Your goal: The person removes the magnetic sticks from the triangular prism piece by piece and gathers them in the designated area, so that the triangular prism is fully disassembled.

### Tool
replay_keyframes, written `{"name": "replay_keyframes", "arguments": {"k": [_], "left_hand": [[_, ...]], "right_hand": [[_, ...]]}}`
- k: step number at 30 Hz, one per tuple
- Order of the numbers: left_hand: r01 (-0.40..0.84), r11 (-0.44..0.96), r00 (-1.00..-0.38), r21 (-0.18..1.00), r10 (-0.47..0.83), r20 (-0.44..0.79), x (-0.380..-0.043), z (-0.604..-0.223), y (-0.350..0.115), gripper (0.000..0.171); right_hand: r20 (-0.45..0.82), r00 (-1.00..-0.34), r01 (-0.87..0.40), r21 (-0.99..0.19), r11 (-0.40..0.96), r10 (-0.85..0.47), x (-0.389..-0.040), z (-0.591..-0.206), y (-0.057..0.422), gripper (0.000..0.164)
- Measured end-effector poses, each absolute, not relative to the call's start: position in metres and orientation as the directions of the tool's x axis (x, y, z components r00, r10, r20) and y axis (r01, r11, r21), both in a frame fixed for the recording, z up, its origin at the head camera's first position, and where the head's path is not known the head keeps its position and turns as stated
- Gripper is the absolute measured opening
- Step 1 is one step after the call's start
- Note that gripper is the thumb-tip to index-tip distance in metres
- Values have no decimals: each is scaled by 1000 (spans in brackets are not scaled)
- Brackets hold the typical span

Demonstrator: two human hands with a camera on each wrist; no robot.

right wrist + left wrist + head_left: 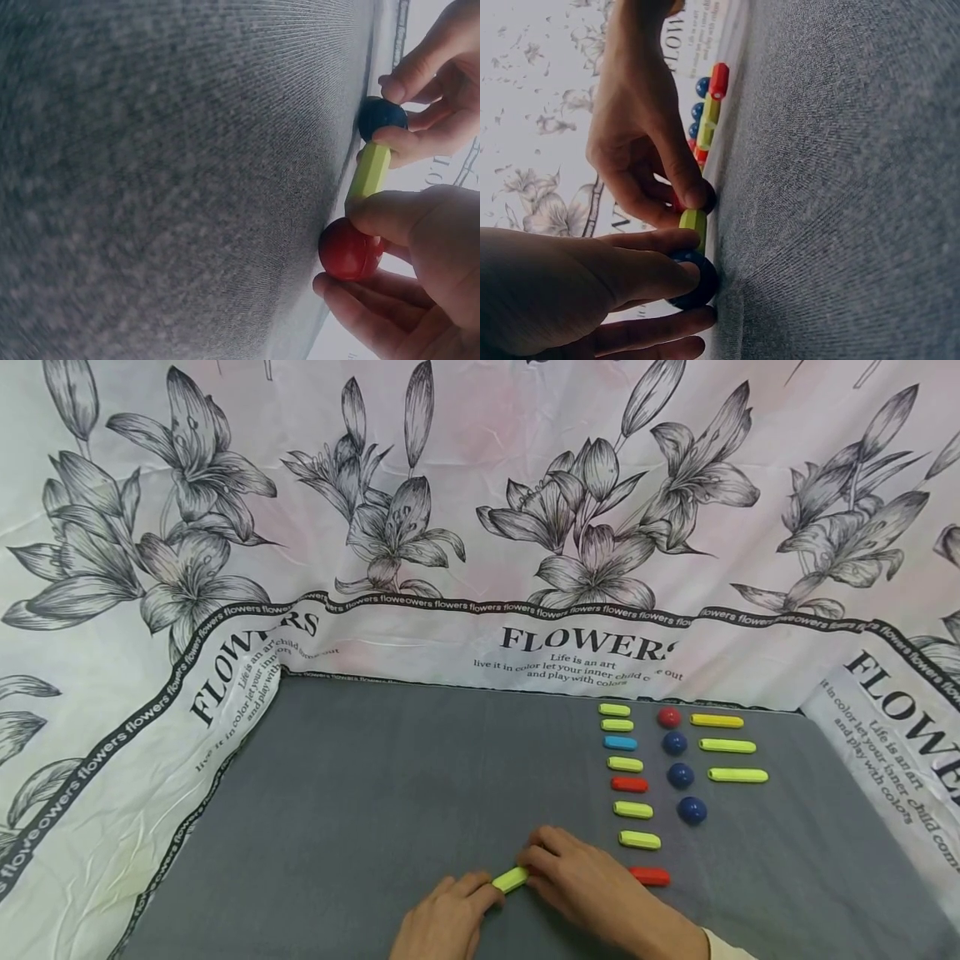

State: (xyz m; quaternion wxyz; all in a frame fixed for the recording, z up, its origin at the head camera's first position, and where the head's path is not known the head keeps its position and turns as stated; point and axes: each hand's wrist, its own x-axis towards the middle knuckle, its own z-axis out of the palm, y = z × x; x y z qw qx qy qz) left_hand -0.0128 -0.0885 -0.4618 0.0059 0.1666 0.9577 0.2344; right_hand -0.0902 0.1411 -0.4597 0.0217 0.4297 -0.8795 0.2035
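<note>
A short yellow-green six-sided rod [511,879] lies between my two hands, low over the grey cloth. My left hand [442,922] pinches a dark blue ball [693,279] at one end of the rod, thumb and fingers on either side. At the other end, my right hand [581,881] holds a red ball [350,249], its thumb lying where the rod meets the ball. Both balls appear to touch the rod's ends. In the head view the hands hide both balls.
Right of the hands runs a column of short rods: yellow-green, a blue rod [620,743] and red rods [630,784]. Beside it stand a red ball [669,717], three blue balls [680,776] and three longer rods [727,746]. Flower-printed fabric [420,635] borders the grey cloth [360,777].
</note>
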Motion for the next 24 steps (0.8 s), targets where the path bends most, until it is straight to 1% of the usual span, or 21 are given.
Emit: {"name": "replay_keyframes", "arguments": {"k": [5, 10, 16, 24], "left_hand": [[310, 835, -944, 455, 326, 46, -13, -461, -88, 35], [310, 832, -941, 460, 337, 25, -13, -461, -88, 34], [320, 827, -939, 462, 343, 36, -14, -460, -89, 34], [332, 811, -936, 483, 345, 63, -14, -461, -89, 37]], "right_hand": [[183, -629, -760, -352, 547, -756, -91, -459, 142, 17], [177, -621, -770, -320, 553, -763, -91, -459, 143, 17], [274, -604, -796, -261, 546, -749, -92, -456, 146, 21], [357, -635, -771, -233, 592, -686, -93, -443, 175, 33]]}}
